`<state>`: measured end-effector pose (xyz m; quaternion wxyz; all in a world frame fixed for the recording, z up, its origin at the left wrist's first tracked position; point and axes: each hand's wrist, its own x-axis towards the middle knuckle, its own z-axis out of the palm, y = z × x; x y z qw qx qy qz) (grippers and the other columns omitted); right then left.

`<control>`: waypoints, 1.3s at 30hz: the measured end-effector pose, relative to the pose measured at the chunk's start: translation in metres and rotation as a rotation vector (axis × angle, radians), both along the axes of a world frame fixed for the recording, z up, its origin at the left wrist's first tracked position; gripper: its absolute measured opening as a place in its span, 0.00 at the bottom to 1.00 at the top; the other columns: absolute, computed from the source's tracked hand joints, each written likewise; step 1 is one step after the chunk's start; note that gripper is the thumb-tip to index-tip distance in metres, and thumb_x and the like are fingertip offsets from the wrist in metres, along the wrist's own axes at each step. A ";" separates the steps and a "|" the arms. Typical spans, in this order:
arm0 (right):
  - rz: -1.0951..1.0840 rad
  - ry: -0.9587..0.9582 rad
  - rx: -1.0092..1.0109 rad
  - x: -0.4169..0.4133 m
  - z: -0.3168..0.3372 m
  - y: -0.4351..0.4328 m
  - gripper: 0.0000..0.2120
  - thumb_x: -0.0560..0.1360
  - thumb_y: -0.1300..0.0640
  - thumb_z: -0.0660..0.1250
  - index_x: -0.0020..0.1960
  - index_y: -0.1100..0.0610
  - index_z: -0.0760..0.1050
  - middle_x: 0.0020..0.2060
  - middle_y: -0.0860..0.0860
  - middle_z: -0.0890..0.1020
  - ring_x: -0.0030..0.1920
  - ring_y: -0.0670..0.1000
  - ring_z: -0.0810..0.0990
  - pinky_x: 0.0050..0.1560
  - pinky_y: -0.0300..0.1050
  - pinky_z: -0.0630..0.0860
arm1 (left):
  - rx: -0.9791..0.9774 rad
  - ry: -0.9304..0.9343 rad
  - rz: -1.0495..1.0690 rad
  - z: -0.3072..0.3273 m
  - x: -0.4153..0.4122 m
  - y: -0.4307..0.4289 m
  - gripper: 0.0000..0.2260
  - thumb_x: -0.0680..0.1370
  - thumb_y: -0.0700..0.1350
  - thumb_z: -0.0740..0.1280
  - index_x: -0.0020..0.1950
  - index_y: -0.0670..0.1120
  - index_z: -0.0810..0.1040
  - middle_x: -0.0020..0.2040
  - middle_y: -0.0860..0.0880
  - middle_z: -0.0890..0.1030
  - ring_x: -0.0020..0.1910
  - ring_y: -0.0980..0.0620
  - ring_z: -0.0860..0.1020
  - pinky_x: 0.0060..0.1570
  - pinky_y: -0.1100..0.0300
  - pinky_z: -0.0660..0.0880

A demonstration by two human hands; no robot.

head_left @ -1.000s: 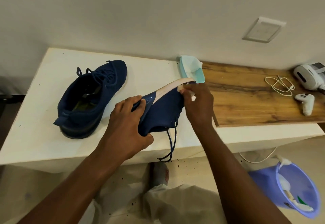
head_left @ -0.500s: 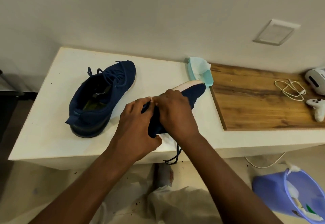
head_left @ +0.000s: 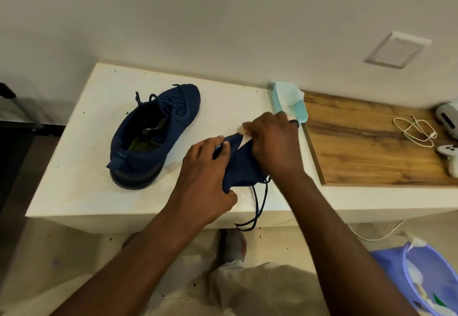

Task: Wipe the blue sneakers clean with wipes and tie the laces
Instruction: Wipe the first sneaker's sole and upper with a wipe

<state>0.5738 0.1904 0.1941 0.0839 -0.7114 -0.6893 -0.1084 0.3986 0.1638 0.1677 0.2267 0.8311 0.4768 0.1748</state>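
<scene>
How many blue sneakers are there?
2. One sneaker sits on the white table; the other sneaker is in the left hand, the right hand pressing a wipe on it.

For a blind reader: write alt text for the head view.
A person's left hand grips a blue sneaker while the right hand presses a white wipe against its sole. A second sneaker sits on the white table.

Home room: white bench (head_left: 81,167), wall plate (head_left: 397,49) (bucket (head_left: 389,263) on floor).
</scene>
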 end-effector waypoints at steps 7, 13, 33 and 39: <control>-0.040 0.171 -0.018 -0.030 -0.006 -0.012 0.07 0.78 0.58 0.65 0.50 0.52 0.82 0.46 0.52 0.80 0.49 0.53 0.78 0.48 0.45 0.75 | -0.039 0.011 0.015 -0.001 0.005 0.000 0.43 0.71 0.54 0.76 0.81 0.52 0.57 0.79 0.53 0.55 0.76 0.49 0.56 0.76 0.54 0.60; -0.061 0.272 -0.051 -0.013 0.012 -0.022 0.08 0.80 0.58 0.65 0.53 0.57 0.83 0.46 0.55 0.83 0.47 0.56 0.81 0.45 0.46 0.77 | -0.063 -0.084 -0.022 -0.001 -0.004 0.002 0.44 0.69 0.51 0.78 0.81 0.50 0.59 0.79 0.53 0.58 0.77 0.50 0.57 0.75 0.56 0.61; 0.316 0.263 -0.089 -0.082 -0.013 -0.053 0.08 0.76 0.56 0.69 0.53 0.54 0.83 0.44 0.52 0.79 0.45 0.52 0.76 0.41 0.49 0.76 | -0.290 -0.349 0.171 0.001 -0.041 0.016 0.40 0.73 0.37 0.76 0.81 0.48 0.59 0.69 0.48 0.72 0.65 0.51 0.74 0.60 0.62 0.71; 0.019 0.443 0.059 -0.041 -0.009 -0.032 0.10 0.82 0.51 0.65 0.58 0.48 0.83 0.49 0.49 0.83 0.49 0.46 0.76 0.48 0.35 0.70 | -0.281 -0.387 0.206 -0.002 -0.041 0.019 0.37 0.73 0.38 0.77 0.78 0.48 0.64 0.66 0.49 0.76 0.65 0.51 0.76 0.60 0.60 0.73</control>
